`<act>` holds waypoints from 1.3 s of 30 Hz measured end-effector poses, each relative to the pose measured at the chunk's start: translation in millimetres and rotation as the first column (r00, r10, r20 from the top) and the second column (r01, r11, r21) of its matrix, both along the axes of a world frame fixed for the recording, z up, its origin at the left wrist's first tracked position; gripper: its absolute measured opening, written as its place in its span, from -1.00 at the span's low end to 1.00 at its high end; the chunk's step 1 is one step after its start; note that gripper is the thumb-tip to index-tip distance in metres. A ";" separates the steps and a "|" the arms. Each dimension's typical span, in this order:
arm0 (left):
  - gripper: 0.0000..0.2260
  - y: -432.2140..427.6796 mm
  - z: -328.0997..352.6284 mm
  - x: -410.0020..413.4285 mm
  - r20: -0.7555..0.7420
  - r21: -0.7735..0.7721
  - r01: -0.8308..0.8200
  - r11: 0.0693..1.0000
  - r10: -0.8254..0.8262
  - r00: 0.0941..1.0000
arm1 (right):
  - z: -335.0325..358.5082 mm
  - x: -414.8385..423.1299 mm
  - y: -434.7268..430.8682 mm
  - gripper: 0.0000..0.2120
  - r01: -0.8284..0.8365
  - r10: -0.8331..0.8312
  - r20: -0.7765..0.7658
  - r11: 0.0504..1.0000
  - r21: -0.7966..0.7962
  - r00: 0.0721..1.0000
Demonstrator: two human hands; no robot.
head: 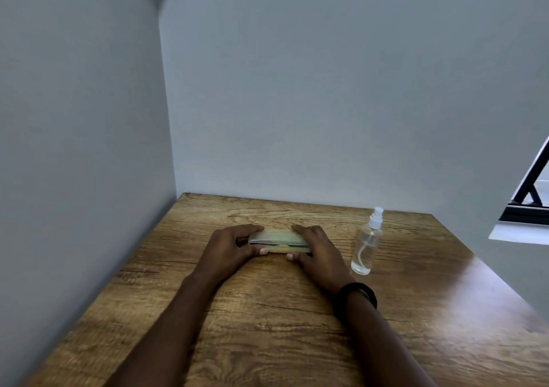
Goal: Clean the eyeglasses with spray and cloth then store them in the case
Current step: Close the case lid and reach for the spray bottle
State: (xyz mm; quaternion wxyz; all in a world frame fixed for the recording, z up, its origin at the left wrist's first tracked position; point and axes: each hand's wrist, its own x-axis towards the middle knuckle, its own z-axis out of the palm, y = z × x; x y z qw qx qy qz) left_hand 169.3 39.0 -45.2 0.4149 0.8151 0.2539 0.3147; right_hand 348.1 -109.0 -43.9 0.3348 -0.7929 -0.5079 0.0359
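Forearms (166, 327): both of mine reach forward over the wooden table (267, 342); a dark band (358, 293) sits on my right wrist.
Left hand (234, 247): it grips the left end of the case (279, 238), fingers curled over the top and thumb pressed on the near edge.
Right hand (318, 253): it grips the right end the same way, thumb tip on the near edge.
Case: pale and translucent, it lies flat on the table between my hands, with a thin dark slit along the front between lid and base, so the lid looks slightly ajar.
Case contents: I cannot tell; the walls are too cloudy to show whether the eyeglasses or a cloth are inside, and neither lies anywhere else in view.
Spray bottle (367, 244): it stands upright just beyond my right hand, apart from it, clear, cap on, with only a little liquid at the bottom around the dip tube.
Step in hand: I judge I am working the lid at the seam, though whether opening or closing I cannot say.
Doing it well: keep the base pinned flat, move both ends of the lid evenly so it does not twist, and keep my right elbow in so I do not knock the bottle.
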 end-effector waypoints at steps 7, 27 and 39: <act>-0.52 2.4 1.6 -0.5 -0.004 0.031 0.011 0.999 -0.011 1.000 | -4.0 2.3 3.7 -0.39 -0.002 0.002 0.021 1.000 -0.004 1.000; -0.52 4.1 5.5 -0.7 0.008 0.022 0.031 0.999 -0.031 0.999 | 0.2 0.8 5.2 -0.40 0.003 -0.001 0.069 1.000 -0.021 0.998; -0.53 2.5 5.5 -1.9 0.017 0.031 0.020 0.999 -0.021 1.000 | 0.5 -0.7 4.6 -0.43 0.005 -0.003 0.076 1.000 -0.028 0.997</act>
